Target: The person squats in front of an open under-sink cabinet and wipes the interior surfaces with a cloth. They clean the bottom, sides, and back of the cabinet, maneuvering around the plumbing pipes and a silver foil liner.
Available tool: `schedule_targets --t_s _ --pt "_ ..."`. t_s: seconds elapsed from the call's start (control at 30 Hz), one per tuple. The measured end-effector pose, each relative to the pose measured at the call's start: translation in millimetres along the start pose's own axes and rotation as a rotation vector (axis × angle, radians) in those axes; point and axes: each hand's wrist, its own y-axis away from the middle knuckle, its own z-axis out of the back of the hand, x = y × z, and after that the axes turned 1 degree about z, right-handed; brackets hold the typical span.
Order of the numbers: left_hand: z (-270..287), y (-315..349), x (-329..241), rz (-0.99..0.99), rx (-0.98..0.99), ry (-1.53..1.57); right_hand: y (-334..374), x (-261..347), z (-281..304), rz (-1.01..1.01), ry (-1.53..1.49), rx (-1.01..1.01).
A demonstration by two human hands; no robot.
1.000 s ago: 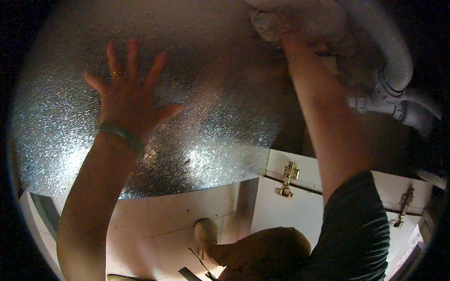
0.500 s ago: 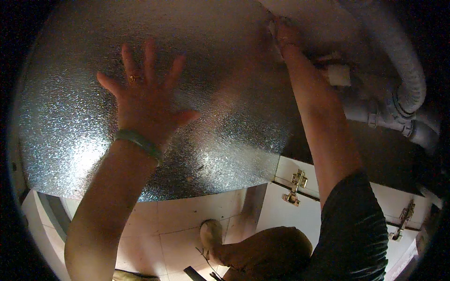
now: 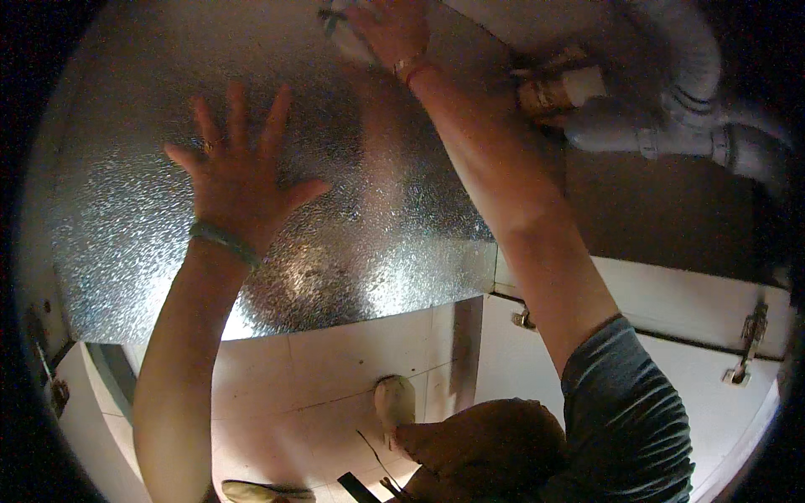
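Spreading the left hand (image 3: 239, 180) wide over the shiny sheet (image 3: 109, 226), with fingers apart, holding nothing, apparently braced flat on it. Reaching with the right hand (image 3: 394, 33) toward the far part of the sheet, with fingers bent over a pale cloth (image 3: 352, 42) or something like one; too dim to tell how tightly gripped. Judging by that, seemingly partway through going over the sheet with the cloth, not finished with it. Already laid out across the left of the cabinet, right up to the front edge, with no large folds visible there. Impossible to tell, in such poor light, how much has been gone over or what remains at the far corners. Left uncovered by the sheet, on the right: the dark board (image 3: 662, 222), in front of the grey pipe (image 3: 608, 126) and near a small brown-and-white container (image 3: 545, 96). Standing open below: the white door (image 3: 662, 369).
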Motion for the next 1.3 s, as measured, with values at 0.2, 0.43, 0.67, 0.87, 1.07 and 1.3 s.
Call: schedule_targets --t_s 0.2,0.43,0.67,0.87,1.07,1.3 --pt "-17 23 42 -0.172 -0.268 0.494 115 140 46 -0.24 -0.398 -0.039" --pt "2 41 57 -0.208 -0.112 0.53 155 242 186 -0.245 -1.16 0.492" --pt "9 21 20 -0.145 0.003 0.299 125 113 162 -0.262 -0.289 0.116" --pt "5 18 9 -0.137 0.081 0.164 164 53 68 -0.267 0.059 0.205" --pt "5 12 8 -0.16 0.027 0.201 105 -87 45 -0.462 0.112 0.214" --pt "-9 10 9 -0.234 -0.089 0.253 103 -240 6 -0.665 0.181 0.232"
